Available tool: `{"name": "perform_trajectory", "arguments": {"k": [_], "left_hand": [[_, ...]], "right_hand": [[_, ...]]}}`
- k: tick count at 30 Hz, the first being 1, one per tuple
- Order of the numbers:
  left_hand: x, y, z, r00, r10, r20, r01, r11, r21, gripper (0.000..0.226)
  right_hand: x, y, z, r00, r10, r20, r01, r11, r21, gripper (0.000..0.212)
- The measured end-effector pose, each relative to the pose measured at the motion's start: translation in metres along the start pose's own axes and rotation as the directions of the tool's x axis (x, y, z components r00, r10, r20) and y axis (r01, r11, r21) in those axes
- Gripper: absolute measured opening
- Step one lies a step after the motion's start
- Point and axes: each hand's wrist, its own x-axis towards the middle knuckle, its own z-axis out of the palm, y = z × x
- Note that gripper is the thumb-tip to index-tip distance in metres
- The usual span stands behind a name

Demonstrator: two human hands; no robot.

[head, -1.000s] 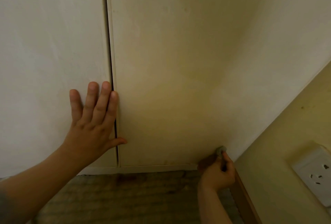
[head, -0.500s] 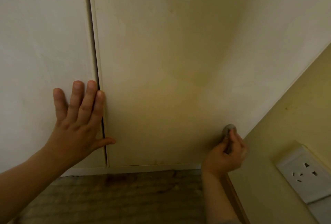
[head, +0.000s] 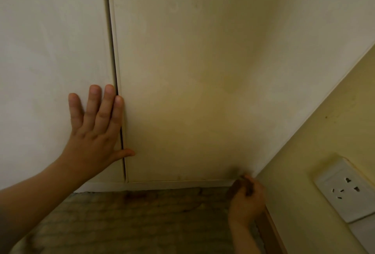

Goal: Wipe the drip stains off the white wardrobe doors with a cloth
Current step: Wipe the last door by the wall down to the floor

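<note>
Two white wardrobe doors fill the view, the left door [head: 50, 71] and the right door [head: 192, 91], split by a dark vertical gap. My left hand [head: 95, 132] lies flat with straight fingers on the left door, its thumb reaching across the gap. At the right door's bottom right corner, my right hand [head: 246, 201] grips a small greyish wad of cloth [head: 242, 178] against the door. The cloth is blurred and mostly hidden by my fingers. A yellowish tint covers the right door; single drip marks are hard to make out.
A yellow wall [head: 324, 142] meets the wardrobe on the right and carries a white socket [head: 345, 190]. A wooden skirting strip [head: 272, 231] runs along the wall's foot. A grey-brown floor [head: 142, 223] lies below the white plinth [head: 162, 185].
My right hand rose a little along the door's right edge with the cloth, then came back down to the bottom corner. My left hand stayed flat on the left door.
</note>
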Motion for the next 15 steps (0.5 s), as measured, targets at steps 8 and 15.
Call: {"name": "perform_trajectory", "arguments": {"k": [8, 15], "left_hand": [[0.0, -0.003, 0.002, 1.0, 0.011, -0.011, -0.011, 1.0, -0.007, 0.125], [-0.002, -0.005, 0.004, 1.0, 0.009, -0.02, -0.009, 1.0, -0.018, 0.127]], "right_hand": [[0.035, -0.005, 0.027, 0.896, 0.352, -0.272, -0.323, 0.935, 0.145, 0.021], [-0.011, -0.004, 0.037, 0.92, 0.381, -0.089, -0.37, 0.922, 0.118, 0.017]]}}
